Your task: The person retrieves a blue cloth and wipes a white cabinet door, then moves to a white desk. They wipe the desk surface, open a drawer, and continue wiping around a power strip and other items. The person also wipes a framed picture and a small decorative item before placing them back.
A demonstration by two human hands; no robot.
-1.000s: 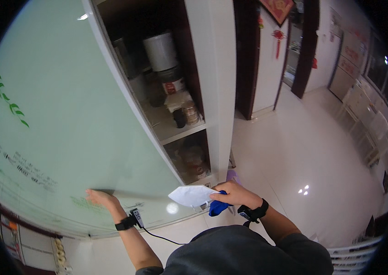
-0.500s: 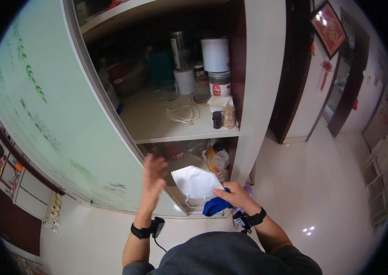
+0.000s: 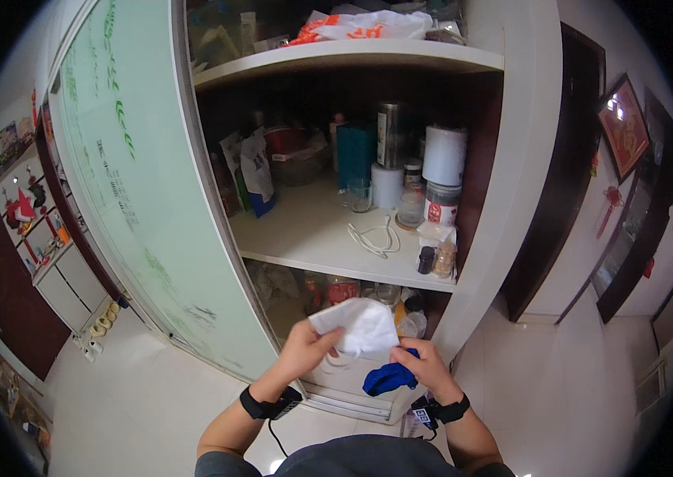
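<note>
A white face mask [image 3: 366, 324] is stretched between my two hands, in front of the lower part of an open cabinet. My left hand [image 3: 309, 348] pinches its left edge with thumb and fingers. At its right edge, my right hand [image 3: 425, 367] grips the mask's corner together with a bunched dark blue cloth [image 3: 390, 379], which hangs below the fingers. A thin white ear loop [image 3: 336, 362] dangles under the mask. Both wrists wear black straps with small devices.
On the middle shelf [image 3: 297, 238] lie a coiled white cord [image 3: 375, 238], jars, a teal box [image 3: 355, 155] and a white canister [image 3: 445, 156]. A green-patterned sliding door [image 3: 145, 183] stands at the left. The upper shelf holds a white and orange plastic bag [image 3: 368, 25].
My left hand, open and raised before, has come down and taken hold of the mask's left edge. The view has tilted up, showing more of the upper shelf.
</note>
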